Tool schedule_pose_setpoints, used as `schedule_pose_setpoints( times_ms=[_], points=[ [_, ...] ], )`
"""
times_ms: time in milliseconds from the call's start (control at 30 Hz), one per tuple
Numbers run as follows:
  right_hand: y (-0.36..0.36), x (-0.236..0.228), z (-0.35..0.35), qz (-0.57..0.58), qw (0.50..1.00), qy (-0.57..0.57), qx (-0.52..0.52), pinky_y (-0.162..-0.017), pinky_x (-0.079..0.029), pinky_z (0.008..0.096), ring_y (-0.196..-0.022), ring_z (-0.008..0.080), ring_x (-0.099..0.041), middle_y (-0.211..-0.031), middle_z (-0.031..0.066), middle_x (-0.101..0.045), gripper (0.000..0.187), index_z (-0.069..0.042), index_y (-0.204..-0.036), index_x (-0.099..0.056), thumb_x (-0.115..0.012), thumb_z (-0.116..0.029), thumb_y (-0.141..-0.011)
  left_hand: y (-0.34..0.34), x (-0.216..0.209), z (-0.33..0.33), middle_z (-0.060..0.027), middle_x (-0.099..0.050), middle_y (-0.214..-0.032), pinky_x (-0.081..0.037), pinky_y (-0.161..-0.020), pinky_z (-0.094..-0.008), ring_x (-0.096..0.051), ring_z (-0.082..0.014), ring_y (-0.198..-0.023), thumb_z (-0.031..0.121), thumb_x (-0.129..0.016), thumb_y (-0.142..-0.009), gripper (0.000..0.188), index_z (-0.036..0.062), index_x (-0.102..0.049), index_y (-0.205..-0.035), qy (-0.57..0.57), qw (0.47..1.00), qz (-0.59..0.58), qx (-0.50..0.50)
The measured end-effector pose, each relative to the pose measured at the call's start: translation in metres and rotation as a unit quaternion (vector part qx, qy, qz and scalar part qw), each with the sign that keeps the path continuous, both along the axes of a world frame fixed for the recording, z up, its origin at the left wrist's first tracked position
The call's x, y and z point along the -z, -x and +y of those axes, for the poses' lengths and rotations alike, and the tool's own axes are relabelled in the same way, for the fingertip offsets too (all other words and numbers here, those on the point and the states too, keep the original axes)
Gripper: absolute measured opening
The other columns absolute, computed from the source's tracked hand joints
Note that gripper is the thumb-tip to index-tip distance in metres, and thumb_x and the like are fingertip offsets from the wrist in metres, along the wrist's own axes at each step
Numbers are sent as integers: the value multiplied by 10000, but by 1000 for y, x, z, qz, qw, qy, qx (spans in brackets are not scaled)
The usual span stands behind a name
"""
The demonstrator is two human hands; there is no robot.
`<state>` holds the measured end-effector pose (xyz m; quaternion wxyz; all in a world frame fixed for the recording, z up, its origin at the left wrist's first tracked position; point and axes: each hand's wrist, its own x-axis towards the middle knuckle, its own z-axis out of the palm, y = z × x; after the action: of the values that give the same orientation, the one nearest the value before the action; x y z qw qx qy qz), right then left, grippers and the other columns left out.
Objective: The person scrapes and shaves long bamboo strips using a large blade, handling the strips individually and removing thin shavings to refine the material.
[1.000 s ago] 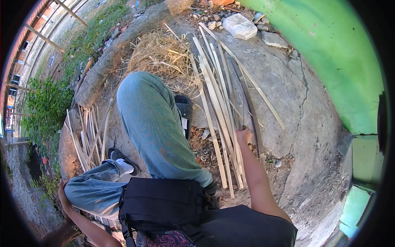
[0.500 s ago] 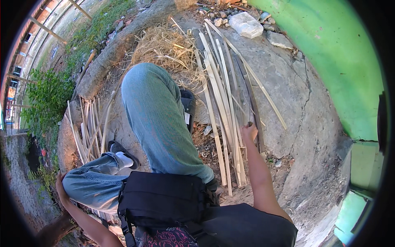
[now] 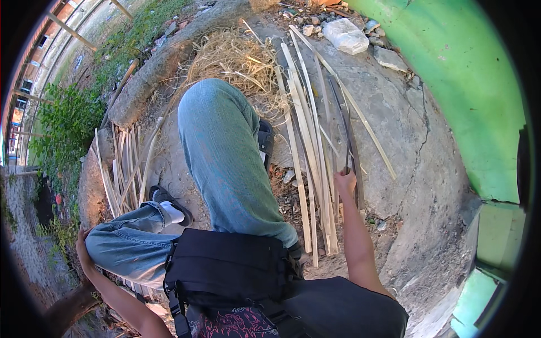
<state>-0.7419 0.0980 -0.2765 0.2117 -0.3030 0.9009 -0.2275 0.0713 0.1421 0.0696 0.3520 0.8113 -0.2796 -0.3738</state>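
Note:
My right hand (image 3: 345,182) is closed on the lower end of a narrow dark blade-like tool (image 3: 348,143), which points away from me. Its exact kind is hard to make out. Beside it, to the left, lies a bundle of long pale split bamboo strips (image 3: 307,129), fanned out toward the far end. A single pale strip (image 3: 360,118) slants across to the right of the bundle. At the far left, my left hand (image 3: 83,243) lies on my bent left knee (image 3: 112,248), holding nothing; its fingertips are partly hidden.
A heap of curly shavings (image 3: 231,62) lies beyond my raised knee. More split strips (image 3: 125,166) stand at left, near green plants (image 3: 65,124). A whitish block (image 3: 345,36) and rubble sit at the far end. A green wall (image 3: 451,62) rises on the right above cracked concrete (image 3: 417,146).
My right hand has shifted slightly to the right, and the dark tool in it now shows more clearly, pointing away. My left hand stays on the knee. The view has moved a little.

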Motion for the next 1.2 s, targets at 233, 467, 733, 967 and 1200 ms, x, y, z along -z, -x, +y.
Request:
schedule_pose_setpoints(
  times_ms=[233, 467, 733, 967, 1200],
  points=[
    [25, -3, 10, 88, 996, 26, 9, -673, -522, 402, -685, 276, -675, -736, 131, -679, 257, -35, -840, -656, -732, -194, -654, -18, 5, 6, -134, -675, -997, -438, -901, -309, -619, -201, -912, 475, -421, -948, 603, -70, -638, -1088, 20, 1000, -18, 2],
    [4, -11, 17, -5, 999, -42, -28, -720, -518, 412, -794, 300, -680, -790, 149, -683, 300, -34, -850, -635, -798, -153, -628, -5, 0, 5, -138, -679, -977, -436, -895, -305, -623, -205, -898, 500, -449, -929, 627, -79, -644, -1070, 28, 998, -46, 28],
    [-2, 1, 5, 125, 988, -94, -4, -742, -510, 466, -805, 356, -662, -812, 166, -676, 198, -45, -813, -626, -720, -177, -698, -1, 0, 5, -144, -683, -963, -452, -873, -309, -632, -204, -876, 487, -453, -928, 621, -91, -644, -1054, 41, 997, -56, 21],
    [39, 0, -51, 209, 977, -53, -1, -844, -477, 436, -957, 348, -619, -1007, 165, -641, 270, -25, -963, -610, -668, -188, -756, 3, 1, 1, -154, -687, -941, -472, -858, -319, -643, -215, -847, 470, -459, -928, 604, -93, -645, -1045, 34, 999, 4, -1],
    [66, -6, -119, 46, 997, -60, -6, -812, -482, 454, -929, 337, -637, -939, 155, -668, 290, -35, -953, -629, -713, -210, -736, 2, -3, 13, -163, -684, -941, -499, -838, -332, -653, -235, -846, 469, -434, -938, 609, -96, -623, -1067, 42, 999, 32, 5]
  ],
)
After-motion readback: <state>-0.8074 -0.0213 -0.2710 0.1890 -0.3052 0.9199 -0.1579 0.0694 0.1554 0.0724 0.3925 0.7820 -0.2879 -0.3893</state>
